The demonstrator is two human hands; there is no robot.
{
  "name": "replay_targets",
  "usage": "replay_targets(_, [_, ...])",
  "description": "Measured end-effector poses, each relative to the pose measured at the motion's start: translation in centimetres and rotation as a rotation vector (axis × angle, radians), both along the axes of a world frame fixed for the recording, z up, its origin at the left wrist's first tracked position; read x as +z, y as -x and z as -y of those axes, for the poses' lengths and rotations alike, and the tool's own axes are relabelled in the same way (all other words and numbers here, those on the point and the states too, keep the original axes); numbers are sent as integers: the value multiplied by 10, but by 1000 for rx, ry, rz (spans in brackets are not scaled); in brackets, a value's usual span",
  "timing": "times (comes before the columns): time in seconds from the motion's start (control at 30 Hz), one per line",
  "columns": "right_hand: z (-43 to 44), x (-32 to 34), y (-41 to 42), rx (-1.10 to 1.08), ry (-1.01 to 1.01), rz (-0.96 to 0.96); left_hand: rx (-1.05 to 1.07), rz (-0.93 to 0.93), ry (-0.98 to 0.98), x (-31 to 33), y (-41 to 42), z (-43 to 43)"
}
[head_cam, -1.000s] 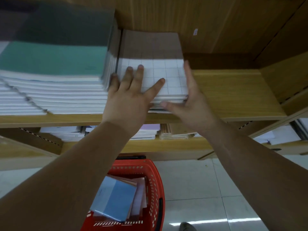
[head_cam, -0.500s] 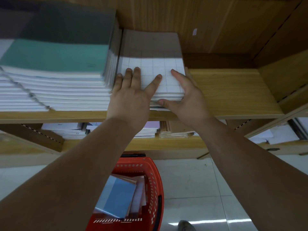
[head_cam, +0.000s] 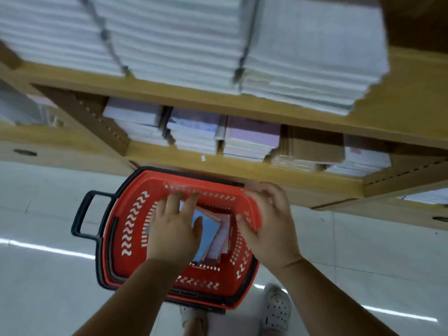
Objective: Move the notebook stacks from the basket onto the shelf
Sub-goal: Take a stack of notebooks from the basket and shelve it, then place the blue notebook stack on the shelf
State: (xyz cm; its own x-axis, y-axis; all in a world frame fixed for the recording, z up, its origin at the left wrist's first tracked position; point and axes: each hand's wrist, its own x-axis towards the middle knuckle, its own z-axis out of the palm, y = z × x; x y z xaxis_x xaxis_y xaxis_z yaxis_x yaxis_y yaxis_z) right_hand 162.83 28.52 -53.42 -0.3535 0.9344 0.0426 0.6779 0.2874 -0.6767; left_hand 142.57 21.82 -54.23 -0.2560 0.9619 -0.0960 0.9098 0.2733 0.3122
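We see the left hand (head_cam: 173,229) low in the red basket (head_cam: 126,229), its fingers (head_cam: 169,202) straight and spread over the blue-topped notebooks (head_cam: 208,234), gripping nothing. The right hand (head_cam: 271,229) is at the basket's right rim with fingers loosely curled; through the blur we cannot tell whether they hold it. The basket stands on the floor (head_cam: 48,275) below the shelf (head_cam: 412,93), where white stacks (head_cam: 303,57) lie.

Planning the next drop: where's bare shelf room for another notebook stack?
Free: upper wooden shelf board, right of the tall white grid-paper stack. Crowded: left of it, white stacks abut; lower wooden shelf is packed stack to stack.
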Motion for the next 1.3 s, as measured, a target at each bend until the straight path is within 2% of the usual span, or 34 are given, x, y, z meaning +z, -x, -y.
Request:
replay_targets(0.07, [6,-38,22,82,166,90,170,106,270,-30,11,21])
replay_targets(0.13, [8,-79,44,156,358,183,303,206,427,-61,22,38])
replay_targets(0.23, [7,-137,70,235,583,270,424,318,514,-110,36,59])
replay_targets(0.33, [2,-187,87,286,651,362,591,454,550,-160,43,69])
replay_targets(0.43, [-7,-224,100,308,675,420,813,635,517,-203,41,65])
replay_targets(0.57, [-22,-270,117,371,691,421,1010,819,435,-259,40,44])
replay_targets(0.73, [-36,-334,142,469,688,446,1476,940,219,-326,52,31])
replay_targets(0.8, [-39,-358,149,509,673,450,1593,994,162,-350,51,33])
replay_targets(0.93, [-44,-396,153,553,571,505,1582,1087,86,-359,35,31])
replay_targets(1.03, [-44,-413,145,557,530,451,1587,1054,37,-369,28,26])
replay_targets(1.17, [-51,-423,136,498,653,306,1607,969,3,-375,25,19])
replay_targets(1.3, [-53,-425,138,462,725,303,1766,1071,-75,-377,18,26])
